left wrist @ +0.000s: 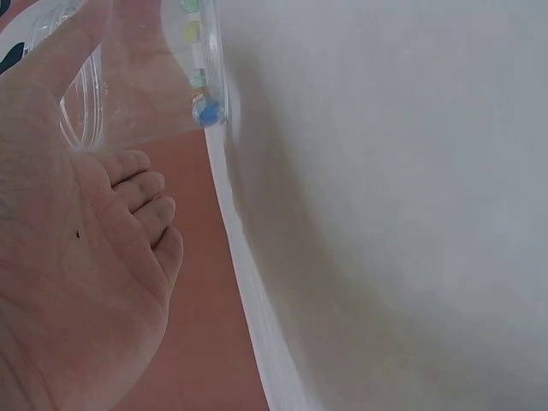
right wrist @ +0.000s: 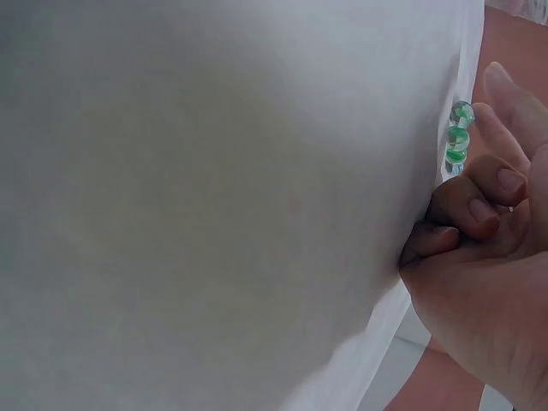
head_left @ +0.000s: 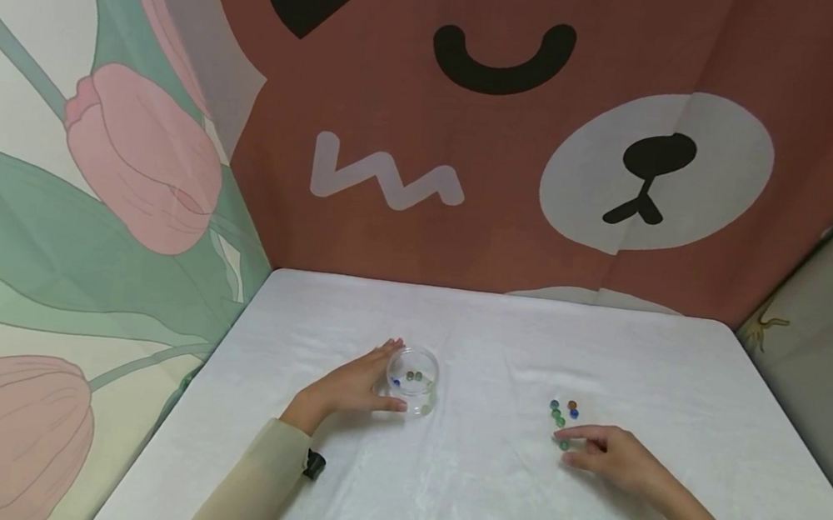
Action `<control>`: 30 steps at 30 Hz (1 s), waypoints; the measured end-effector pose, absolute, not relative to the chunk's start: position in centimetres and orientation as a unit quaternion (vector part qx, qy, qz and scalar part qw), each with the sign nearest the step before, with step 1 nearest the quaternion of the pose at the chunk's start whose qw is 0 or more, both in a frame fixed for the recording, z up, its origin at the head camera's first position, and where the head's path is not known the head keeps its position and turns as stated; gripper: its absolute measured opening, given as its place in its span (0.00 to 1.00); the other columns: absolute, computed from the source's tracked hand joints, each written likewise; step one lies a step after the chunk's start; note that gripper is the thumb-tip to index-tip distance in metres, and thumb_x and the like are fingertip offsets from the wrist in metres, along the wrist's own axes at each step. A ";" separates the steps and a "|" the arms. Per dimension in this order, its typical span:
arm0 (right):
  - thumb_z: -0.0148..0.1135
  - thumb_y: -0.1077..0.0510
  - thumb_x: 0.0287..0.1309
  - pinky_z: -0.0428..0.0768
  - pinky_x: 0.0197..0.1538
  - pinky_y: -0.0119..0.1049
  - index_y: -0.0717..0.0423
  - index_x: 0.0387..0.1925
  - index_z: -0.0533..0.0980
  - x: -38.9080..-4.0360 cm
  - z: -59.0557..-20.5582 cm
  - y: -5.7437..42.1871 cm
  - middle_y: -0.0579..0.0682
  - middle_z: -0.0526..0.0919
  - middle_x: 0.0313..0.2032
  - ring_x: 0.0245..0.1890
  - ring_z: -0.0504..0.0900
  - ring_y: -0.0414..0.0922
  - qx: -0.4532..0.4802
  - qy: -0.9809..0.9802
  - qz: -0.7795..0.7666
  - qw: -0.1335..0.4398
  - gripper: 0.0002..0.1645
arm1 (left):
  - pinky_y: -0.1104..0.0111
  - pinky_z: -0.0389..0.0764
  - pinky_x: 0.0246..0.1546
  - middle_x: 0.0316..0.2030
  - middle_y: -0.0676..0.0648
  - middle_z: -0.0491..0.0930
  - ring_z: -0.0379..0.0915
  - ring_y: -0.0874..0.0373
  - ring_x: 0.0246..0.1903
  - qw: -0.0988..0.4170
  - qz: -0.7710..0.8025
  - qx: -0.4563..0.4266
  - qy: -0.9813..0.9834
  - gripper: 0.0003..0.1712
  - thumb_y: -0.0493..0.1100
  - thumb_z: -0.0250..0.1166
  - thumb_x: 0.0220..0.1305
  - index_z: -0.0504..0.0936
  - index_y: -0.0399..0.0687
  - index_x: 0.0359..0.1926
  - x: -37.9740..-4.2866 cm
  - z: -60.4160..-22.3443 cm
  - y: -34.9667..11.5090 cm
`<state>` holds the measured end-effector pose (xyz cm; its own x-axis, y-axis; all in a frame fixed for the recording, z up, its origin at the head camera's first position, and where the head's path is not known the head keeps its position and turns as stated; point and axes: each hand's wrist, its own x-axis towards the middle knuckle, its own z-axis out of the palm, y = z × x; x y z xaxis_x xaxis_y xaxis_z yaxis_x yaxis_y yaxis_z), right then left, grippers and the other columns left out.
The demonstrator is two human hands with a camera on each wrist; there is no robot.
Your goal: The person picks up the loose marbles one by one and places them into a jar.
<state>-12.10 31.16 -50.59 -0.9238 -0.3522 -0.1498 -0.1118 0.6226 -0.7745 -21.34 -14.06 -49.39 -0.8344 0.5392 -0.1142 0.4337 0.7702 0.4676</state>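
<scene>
A clear plastic jar with several marbles at its bottom stands on the white table. My left hand holds it from the left, thumb on the near side and fingers reaching behind. In the left wrist view, a blue marble shows low in the jar. On the right, my right hand reaches in with index finger and thumb spread on either side of a green marble. Its other fingers are curled under, and clear-green marbles line up by the fingertips in the right wrist view.
Just beyond the right fingertips lie more loose marbles: green ones, an orange one and a blue one. A white cloth covers the table. Printed curtains hang at its back and sides.
</scene>
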 end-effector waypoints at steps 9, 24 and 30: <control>0.71 0.48 0.61 0.63 0.23 0.29 0.49 0.52 0.85 -12.1 -50.8 31.0 0.39 0.65 0.18 0.19 0.59 0.33 -0.127 0.899 -0.398 0.126 0.19 | 0.54 0.50 0.78 0.81 0.53 0.41 0.36 0.56 0.80 0.123 0.215 0.257 0.934 0.64 0.73 0.67 0.57 0.45 0.54 0.82 -21.3 -49.4 -14.0; 0.71 0.53 0.61 0.63 0.22 0.28 0.44 0.45 0.87 -12.1 -50.6 30.5 0.40 0.66 0.19 0.18 0.60 0.33 -0.100 0.920 -0.369 0.090 0.10 | 0.54 0.50 0.78 0.81 0.53 0.41 0.37 0.55 0.80 0.118 0.218 0.261 0.933 0.64 0.73 0.67 0.57 0.45 0.53 0.82 -21.4 -49.4 -14.1; 0.69 0.51 0.63 0.65 0.22 0.29 0.48 0.47 0.87 -12.2 -50.7 30.7 0.40 0.67 0.18 0.17 0.60 0.33 -0.103 0.910 -0.386 0.107 0.13 | 0.55 0.50 0.78 0.81 0.52 0.41 0.37 0.56 0.80 0.116 0.219 0.268 0.931 0.64 0.73 0.68 0.57 0.45 0.52 0.82 -21.4 -49.4 -14.1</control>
<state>-12.15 30.72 -50.65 -0.9558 -0.2707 -0.1147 -0.1057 0.6804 -0.7251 -21.37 -14.12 -49.39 -0.8298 0.5493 -0.0985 0.4478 0.7608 0.4697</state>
